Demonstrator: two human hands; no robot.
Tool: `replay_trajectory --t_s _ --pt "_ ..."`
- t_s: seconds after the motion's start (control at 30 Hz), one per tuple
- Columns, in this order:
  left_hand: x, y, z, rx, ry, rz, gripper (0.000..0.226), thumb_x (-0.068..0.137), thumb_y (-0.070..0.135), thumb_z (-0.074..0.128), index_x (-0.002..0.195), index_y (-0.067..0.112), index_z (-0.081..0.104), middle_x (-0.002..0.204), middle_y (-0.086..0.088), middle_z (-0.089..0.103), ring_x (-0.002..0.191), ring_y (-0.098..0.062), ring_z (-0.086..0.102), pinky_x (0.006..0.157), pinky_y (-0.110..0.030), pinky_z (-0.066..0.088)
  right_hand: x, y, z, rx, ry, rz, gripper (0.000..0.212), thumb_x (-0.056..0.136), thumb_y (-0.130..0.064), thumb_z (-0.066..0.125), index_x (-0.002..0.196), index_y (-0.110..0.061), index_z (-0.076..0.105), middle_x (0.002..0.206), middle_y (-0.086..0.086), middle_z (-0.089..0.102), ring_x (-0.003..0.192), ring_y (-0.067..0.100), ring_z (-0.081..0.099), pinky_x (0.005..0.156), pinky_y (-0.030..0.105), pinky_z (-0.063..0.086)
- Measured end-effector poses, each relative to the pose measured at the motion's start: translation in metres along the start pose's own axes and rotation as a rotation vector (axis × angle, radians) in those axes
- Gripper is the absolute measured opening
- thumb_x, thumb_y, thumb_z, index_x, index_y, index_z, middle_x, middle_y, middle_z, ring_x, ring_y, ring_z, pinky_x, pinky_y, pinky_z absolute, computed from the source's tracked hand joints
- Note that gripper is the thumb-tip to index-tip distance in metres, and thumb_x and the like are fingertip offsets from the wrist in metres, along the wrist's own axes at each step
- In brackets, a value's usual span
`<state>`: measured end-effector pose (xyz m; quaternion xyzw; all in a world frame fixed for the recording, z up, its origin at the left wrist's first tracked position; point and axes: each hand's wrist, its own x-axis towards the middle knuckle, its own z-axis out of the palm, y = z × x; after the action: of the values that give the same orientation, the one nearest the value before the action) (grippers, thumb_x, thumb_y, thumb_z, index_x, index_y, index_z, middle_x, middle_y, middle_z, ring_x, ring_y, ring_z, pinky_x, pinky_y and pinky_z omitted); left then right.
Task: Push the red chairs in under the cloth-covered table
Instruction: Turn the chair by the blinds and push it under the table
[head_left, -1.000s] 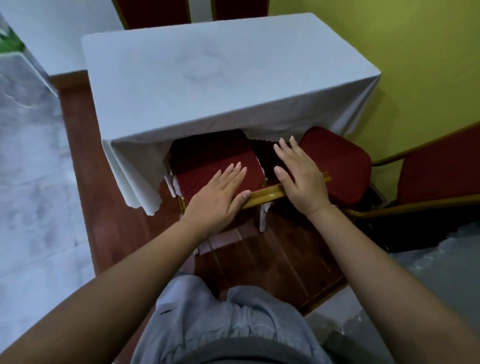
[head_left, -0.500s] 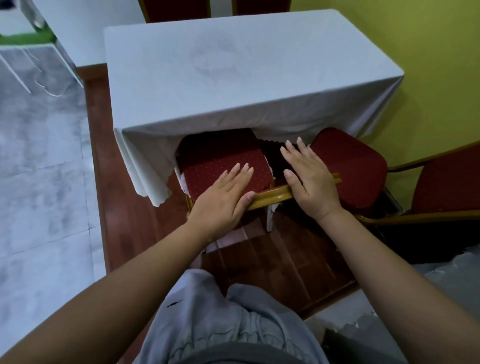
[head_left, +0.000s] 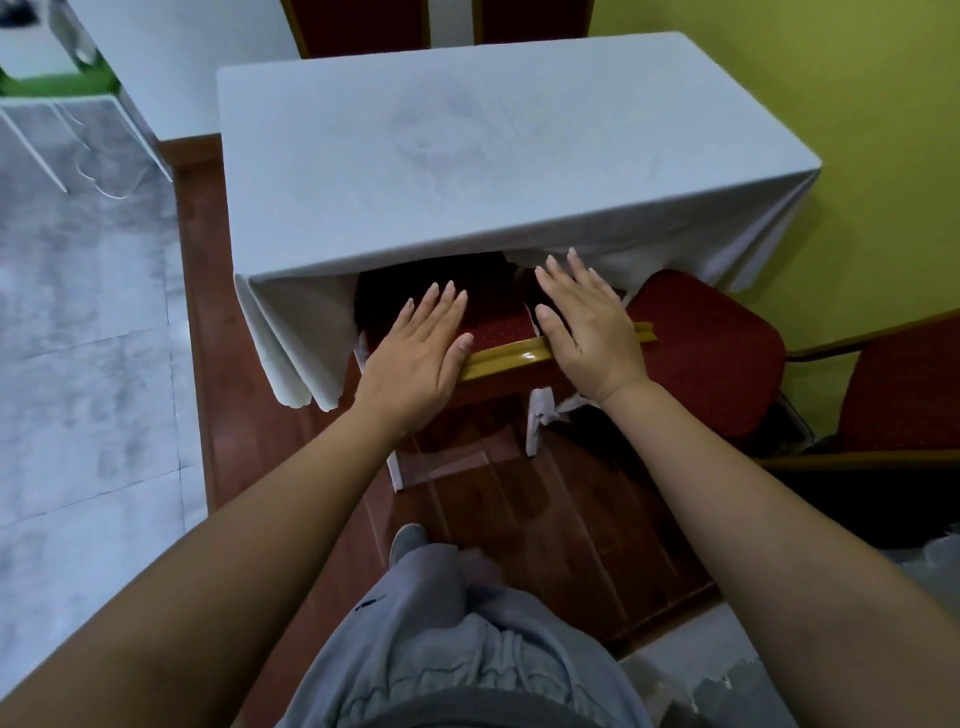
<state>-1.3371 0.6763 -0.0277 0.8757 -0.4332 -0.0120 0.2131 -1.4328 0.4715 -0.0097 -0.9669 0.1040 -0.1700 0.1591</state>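
- Yellow wall (head_left: 857, 104) runs along the far right side of the table (head_left: 493, 156), which is draped in a white cloth hanging down its near edge.
- Brown wooden floor (head_left: 545, 519) lies under and before the table; grey marbled tiling spreads to its left.
- One red chair (head_left: 493, 332) stands at the table's near edge, its dotted seat mostly under the cloth, its gold top rail (head_left: 509, 356) just outside the hanging hem.
- Left hand (head_left: 421, 353) lies flat on that rail's left end, fingers (head_left: 441, 306) straight and close together, reaching over the seat toward the table.
- Right hand (head_left: 587, 322) rests flat on the rail's right part, fingers (head_left: 566, 275) slightly spread, their tips touching the cloth's hem.
- A second red chair (head_left: 706, 353) stands at the table's near right corner, its seat outside the cloth, just beside the right hand.
- Two more red chair backs (head_left: 436, 26) show beyond the table's far edge.
- Grey trousers (head_left: 441, 649) and a shoe tip appear well before the table.
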Motion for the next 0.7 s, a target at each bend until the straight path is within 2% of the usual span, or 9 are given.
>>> replay_trajectory --t_s 0.4,0.7 --pt "0.035 -0.021 0.001 0.018 0.047 -0.051 0.066 0.098 0.051 0.007 0.153 0.017 0.022 0.16 -0.001 0.019 0.149 -0.013 0.005 0.122 -0.036 0.004 0.043 0.012 0.011 -0.012 0.009 -0.014 0.06 0.1 -0.044 0.02 0.145 -0.012 0.042 0.152 0.005 0.038 0.147 0.02 0.02 0.12 0.038 0.016" --pt "0.044 -0.025 0.002 0.073 0.033 -0.111 0.068 0.096 0.053 0.003 0.153 0.021 0.022 0.161 0.0 0.017 0.149 -0.011 0.002 0.121 -0.037 -0.001 0.054 0.012 0.01 -0.075 -0.044 0.029 0.065 0.097 -0.045 0.013 0.149 -0.013 0.035 0.156 0.004 0.031 0.148 0.018 0.014 0.121 0.037 0.006"
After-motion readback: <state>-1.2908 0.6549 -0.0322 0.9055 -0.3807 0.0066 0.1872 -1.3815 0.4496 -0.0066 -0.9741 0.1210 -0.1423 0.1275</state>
